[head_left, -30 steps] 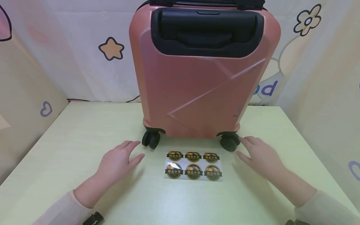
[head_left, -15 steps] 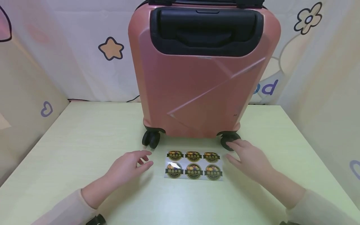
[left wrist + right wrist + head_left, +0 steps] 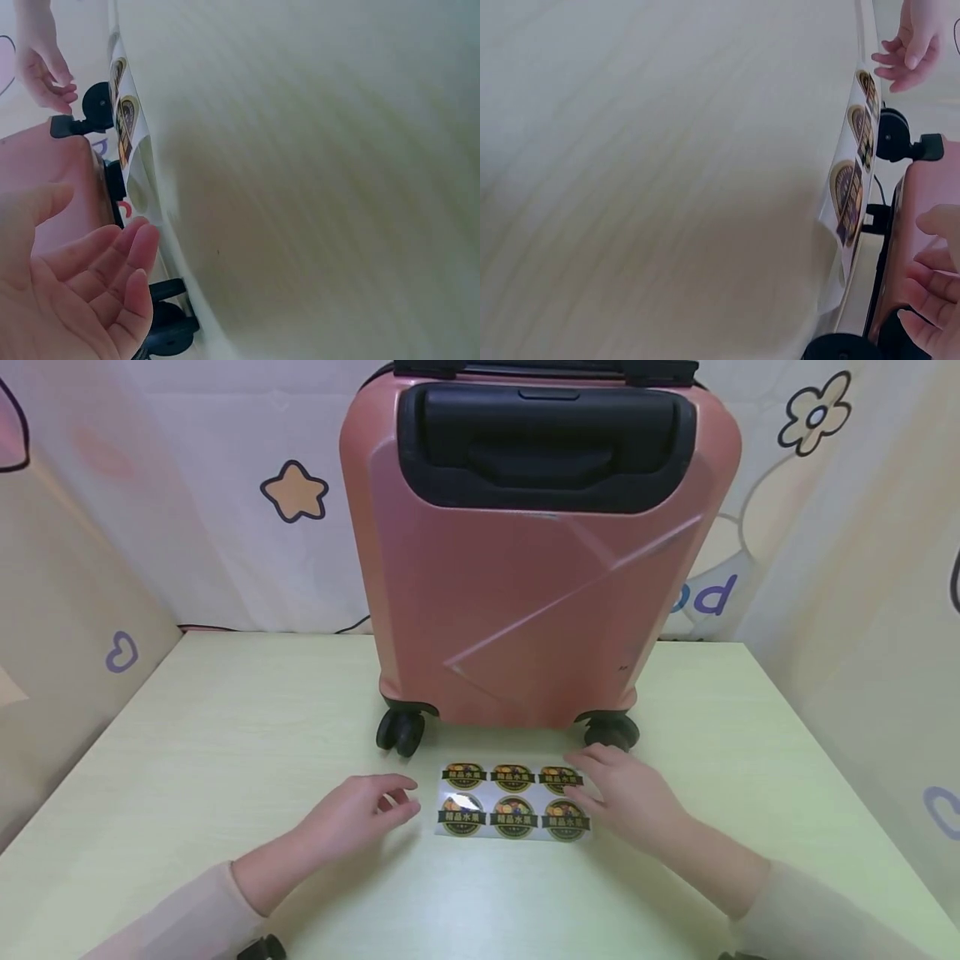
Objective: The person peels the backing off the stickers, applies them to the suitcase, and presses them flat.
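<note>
A white sheet of round fruit stickers lies on the table in front of a pink suitcase. My left hand hovers just left of the sheet, fingers loosely bent, holding nothing. At the sheet's right edge is my right hand, its fingertips overlapping the right-hand stickers in the head view. From the right wrist view, the hand appears above the table with a gap between thumb and fingers, nothing in it. The left wrist view shows the left palm with relaxed fingers and the sheet beyond.
The suitcase stands upright on black wheels right behind the stickers, with a black handle recess near its top. A patterned curtain encloses the back and sides of the pale table.
Both hands have moved inward from beside the suitcase wheels toward the sticker sheet, the right one reaching its edge. Suitcase and sheet stay in place.
</note>
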`<state>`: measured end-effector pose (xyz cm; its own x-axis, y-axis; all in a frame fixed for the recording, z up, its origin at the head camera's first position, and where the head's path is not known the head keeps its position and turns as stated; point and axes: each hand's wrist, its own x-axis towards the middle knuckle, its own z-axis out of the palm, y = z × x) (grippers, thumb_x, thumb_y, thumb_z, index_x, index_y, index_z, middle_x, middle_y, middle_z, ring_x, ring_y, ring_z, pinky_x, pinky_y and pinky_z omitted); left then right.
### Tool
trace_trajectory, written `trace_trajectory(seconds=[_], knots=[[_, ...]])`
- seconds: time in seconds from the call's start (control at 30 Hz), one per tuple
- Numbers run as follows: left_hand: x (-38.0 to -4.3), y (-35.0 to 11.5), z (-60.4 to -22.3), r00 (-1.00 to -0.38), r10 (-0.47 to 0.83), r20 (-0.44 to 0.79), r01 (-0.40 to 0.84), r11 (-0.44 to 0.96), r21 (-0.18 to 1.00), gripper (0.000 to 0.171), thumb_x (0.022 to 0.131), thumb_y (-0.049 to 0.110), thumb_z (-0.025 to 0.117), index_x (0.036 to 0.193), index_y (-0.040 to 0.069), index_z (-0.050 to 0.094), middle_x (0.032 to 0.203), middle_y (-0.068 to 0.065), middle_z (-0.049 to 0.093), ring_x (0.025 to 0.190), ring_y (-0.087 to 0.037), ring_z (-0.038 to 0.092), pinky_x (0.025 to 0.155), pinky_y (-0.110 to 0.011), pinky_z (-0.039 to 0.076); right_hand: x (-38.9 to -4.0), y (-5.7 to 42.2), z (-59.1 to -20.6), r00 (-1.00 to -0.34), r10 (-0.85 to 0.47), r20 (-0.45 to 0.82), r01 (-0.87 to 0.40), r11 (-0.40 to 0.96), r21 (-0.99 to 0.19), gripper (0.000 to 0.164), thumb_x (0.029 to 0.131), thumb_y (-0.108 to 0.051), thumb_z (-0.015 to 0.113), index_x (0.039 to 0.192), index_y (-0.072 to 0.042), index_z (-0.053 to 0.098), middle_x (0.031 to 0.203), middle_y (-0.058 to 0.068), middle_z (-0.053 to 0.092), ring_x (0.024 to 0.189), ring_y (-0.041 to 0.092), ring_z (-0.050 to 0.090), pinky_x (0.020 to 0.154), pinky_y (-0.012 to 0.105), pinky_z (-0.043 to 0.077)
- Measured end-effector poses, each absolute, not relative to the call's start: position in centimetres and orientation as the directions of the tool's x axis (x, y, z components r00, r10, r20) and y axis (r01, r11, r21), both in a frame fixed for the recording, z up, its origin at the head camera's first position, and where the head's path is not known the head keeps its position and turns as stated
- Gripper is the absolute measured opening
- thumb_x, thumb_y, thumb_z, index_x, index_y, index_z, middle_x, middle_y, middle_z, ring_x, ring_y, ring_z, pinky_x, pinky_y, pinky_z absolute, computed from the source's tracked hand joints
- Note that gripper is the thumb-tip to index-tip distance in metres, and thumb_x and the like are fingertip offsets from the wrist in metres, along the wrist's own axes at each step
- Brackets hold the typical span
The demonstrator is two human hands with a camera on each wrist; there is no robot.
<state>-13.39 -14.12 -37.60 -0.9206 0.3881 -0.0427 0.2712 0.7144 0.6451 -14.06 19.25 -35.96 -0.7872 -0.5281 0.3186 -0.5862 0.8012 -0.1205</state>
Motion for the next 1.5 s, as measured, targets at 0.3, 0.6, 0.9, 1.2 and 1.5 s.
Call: trace_trajectory(seconds=[0.3, 0.6, 0.9, 1.2, 1.5], knots=[[-13.5, -13.8, -37.9, -0.903, 0.420, -0.092, 0.220, 0.635, 0.741, 0.034, 0.090, 0.029, 0.061, 0.112, 0.003, 0.065, 0.094, 0.000, 0.066, 0.074, -0.010, 0.061, 0.069, -0.029, 0.049, -13.9, 17.8, -36.4, -0.731, -0.587, 0.347, -0.653, 0.749, -0.108, 0.031, 0.081, -0.020, 0.070, 0.105, -0.003, 0.067, 0.099, 0.005, 0.063, 0.089, 0.019, 0.060, 0.072, 0.033, 0.051], [-13.6, -13.1, -38.1, -0.876, 0.445, -0.184, 0.138, 0.599, 0.789, 0.040, 0.091, 0.028, 0.058, 0.117, -0.003, 0.062, 0.101, -0.006, 0.067, 0.074, -0.012, 0.064, 0.076, -0.035, 0.050, -13.9, 15.9, -37.0, -0.679, -0.650, 0.342, -0.716, 0.689, -0.112, 0.029, 0.080, -0.020, 0.071, 0.104, -0.004, 0.068, 0.092, 0.001, 0.062, 0.075, 0.012, 0.057, 0.067, 0.026, 0.048], [-14.3, -12.8, -38.2, -0.861, 0.451, -0.236, 0.080, 0.578, 0.812, 0.034, 0.091, 0.024, 0.059, 0.113, -0.002, 0.065, 0.096, -0.006, 0.068, 0.074, -0.013, 0.064, 0.067, -0.032, 0.049, -13.6, 14.3, -37.4, -0.692, -0.669, 0.271, -0.711, 0.697, -0.093, 0.031, 0.082, -0.025, 0.071, 0.108, -0.007, 0.067, 0.094, 0.001, 0.062, 0.078, 0.014, 0.057, 0.064, 0.028, 0.050], [-14.6, -12.4, -38.7, -0.853, 0.454, -0.257, 0.035, 0.541, 0.840, 0.018, 0.087, 0.016, 0.064, 0.095, 0.001, 0.070, 0.080, -0.002, 0.066, 0.065, -0.013, 0.062, 0.054, -0.029, 0.050, -13.5, 12.9, -37.8, -0.664, -0.711, 0.231, -0.744, 0.657, -0.117, 0.029, 0.082, -0.024, 0.071, 0.105, -0.008, 0.068, 0.091, 0.001, 0.060, 0.077, 0.013, 0.055, 0.066, 0.026, 0.050], [-14.3, -11.6, -38.6, -0.863, 0.430, -0.267, 0.001, 0.529, 0.849, 0.010, 0.083, 0.013, 0.069, 0.081, 0.005, 0.063, 0.063, -0.001, 0.060, 0.055, -0.011, 0.056, 0.045, -0.025, 0.044, -13.3, 11.9, -38.0, -0.654, -0.727, 0.207, -0.755, 0.642, -0.131, 0.032, 0.085, -0.027, 0.068, 0.111, -0.008, 0.067, 0.098, 0.001, 0.063, 0.088, 0.016, 0.060, 0.072, 0.028, 0.050]])
